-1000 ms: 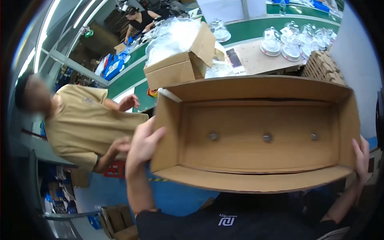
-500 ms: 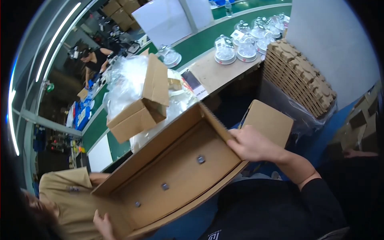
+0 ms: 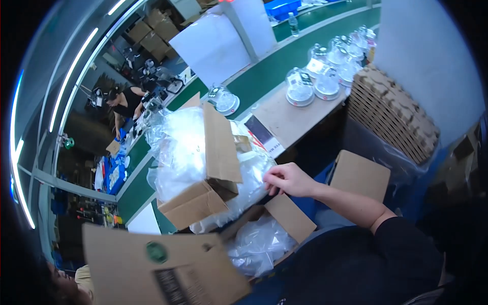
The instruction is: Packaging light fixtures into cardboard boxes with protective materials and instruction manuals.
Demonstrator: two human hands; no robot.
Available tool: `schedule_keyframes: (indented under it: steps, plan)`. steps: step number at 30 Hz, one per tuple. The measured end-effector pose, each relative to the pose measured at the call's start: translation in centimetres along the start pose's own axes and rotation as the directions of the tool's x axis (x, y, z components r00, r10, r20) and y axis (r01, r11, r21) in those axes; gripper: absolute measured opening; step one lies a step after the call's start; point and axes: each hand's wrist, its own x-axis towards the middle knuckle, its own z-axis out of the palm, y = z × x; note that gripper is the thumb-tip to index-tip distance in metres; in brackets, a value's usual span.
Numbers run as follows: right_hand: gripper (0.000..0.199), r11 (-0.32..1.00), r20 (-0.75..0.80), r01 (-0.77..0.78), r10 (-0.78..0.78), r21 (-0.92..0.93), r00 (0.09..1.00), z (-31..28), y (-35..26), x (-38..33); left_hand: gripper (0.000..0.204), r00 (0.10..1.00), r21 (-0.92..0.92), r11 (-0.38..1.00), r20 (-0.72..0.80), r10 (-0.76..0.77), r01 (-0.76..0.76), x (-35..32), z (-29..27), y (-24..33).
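Note:
My right hand (image 3: 287,179) hangs in the air with loosely bent fingers, a little apart, and nothing visible in them. It is nearest to a large bundle of clear plastic bags (image 3: 178,147) in an opened cardboard box (image 3: 221,142). Below the hand, another open carton (image 3: 291,219) holds crumpled clear plastic bags (image 3: 262,245). A brown cardboard box (image 3: 127,264) with a round green mark stands tilted at the lower left, slightly blurred. What holds it is hidden. My left hand is out of view.
Several clear domed containers (image 3: 300,87) stand on the bench at the back right. Beside them rises a stack of moulded cardboard trays (image 3: 394,114). A closed-looking carton (image 3: 361,175) is right of my forearm. A co-worker (image 3: 84,279) is at the lower left.
My right hand has let go of the long shallow cardboard box. That box's inside no longer shows; a cardboard outer side now appears lower left. The carton of plastic bags has come into view.

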Motion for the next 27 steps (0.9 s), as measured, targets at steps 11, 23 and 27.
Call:
schedule_keyframes:
  steps: [11, 23, 27]
  plan:
    - [0.025, 0.546, -0.151, 0.283, -0.618, -0.789, 0.772, -14.4, 7.1, 45.3, 0.052, -0.233, 0.466, 0.712, 0.884, -0.406, 0.526, -39.8, -9.7, 15.5]
    - [0.041, 0.234, 0.315, 0.461, -0.472, -0.856, 0.823, -9.5, 9.2, 65.6, 0.070, -0.547, 0.658, 0.750, 0.652, -0.526, 0.064, -44.5, -7.2, 26.0]
    - [0.038, 0.119, 0.263, 0.315, -0.326, -0.941, 0.908, -15.5, 6.0, 64.7, 0.087, -0.332, 0.792, 0.582, 0.608, -0.721, 0.184, -49.1, -6.0, 26.2]
